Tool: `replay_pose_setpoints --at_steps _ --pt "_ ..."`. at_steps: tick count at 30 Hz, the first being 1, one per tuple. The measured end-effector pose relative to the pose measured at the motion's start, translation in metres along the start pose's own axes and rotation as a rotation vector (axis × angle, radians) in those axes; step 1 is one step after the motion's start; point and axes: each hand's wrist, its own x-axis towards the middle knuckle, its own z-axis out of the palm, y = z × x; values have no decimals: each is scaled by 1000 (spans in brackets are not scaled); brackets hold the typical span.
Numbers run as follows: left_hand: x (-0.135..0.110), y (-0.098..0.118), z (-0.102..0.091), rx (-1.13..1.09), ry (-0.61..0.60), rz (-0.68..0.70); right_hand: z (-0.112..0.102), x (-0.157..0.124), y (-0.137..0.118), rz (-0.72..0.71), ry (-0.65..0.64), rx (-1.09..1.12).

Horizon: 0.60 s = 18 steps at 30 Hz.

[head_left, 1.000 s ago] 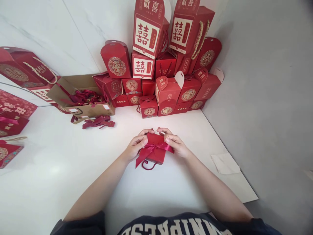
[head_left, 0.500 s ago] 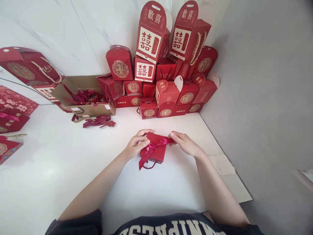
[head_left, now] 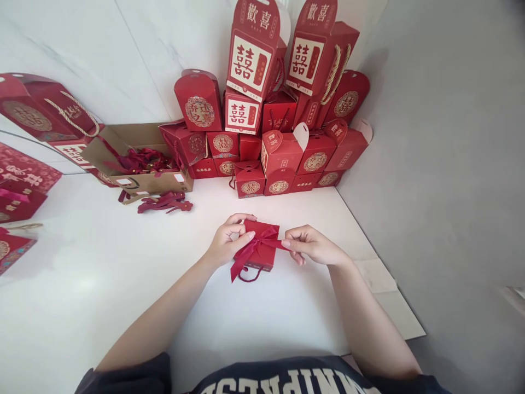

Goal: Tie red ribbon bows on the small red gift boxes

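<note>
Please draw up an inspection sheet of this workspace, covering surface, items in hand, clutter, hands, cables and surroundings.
Surface: white tabletop, with a soft bright reflection at left.
Items in hand: small red box with a red ribbon across its top; a cord handle extends from its near side.
Clutter: stacked red boxes at the back; open cardboard box holding dark-red pieces, with more in front.
Left hand: steadies the box.
Right hand: pinches one ribbon end.
Cables: nothing seen.
Surroundings: pale veined wall behind, grey wall at right.
</note>
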Motion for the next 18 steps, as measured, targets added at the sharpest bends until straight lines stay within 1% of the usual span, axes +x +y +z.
replay_pose_setpoints --at_steps 4,7,11,13,15,18 --pt "1 1 1 -49 -1 -50 -1 -4 0 47 -33 -2" --pt "2 0 0 -117 5 -83 -7 -4 2 103 -66 -48" --pt "2 -2 2 -220 -5 -142 -17 -1 9 176 -158 -76" --pt "2 -4 4 -249 -5 -161 -20 3 13 189 -195 -71" --pt "3 -5 4 -239 -7 -161 -22 6 17 196 -218 -71" --pt "4 -4 0 -136 -41 -112 -25 9 24 252 -270 -66"
